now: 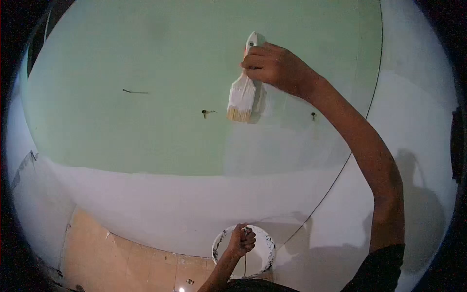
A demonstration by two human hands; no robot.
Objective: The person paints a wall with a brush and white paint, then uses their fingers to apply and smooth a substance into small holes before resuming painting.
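My right hand (pixel 278 68) is closed round the handle of a flat paintbrush (pixel 242 95), held up against the green wall (pixel 146 58). The brush points downward, with white paint over its ferrule and upper bristles and paler tips below. A thin whitish coat (pixel 272 146) covers the green below and to the right of the brush. Down at the bottom, my left hand (pixel 242 240) is a fist round the thin handle of a white paint bucket (pixel 265 242). Dark smears mark the bucket's rim, and my hand and forearm hide part of its inside.
Nails or hooks stick out of the wall, one at the left (pixel 125 90), a hook (pixel 204 112) by the brush and another (pixel 313 115) near my forearm. A white band (pixel 146 194) runs below the green. Tan floor (pixel 116 258) lies at lower left. A dark line marks the right corner.
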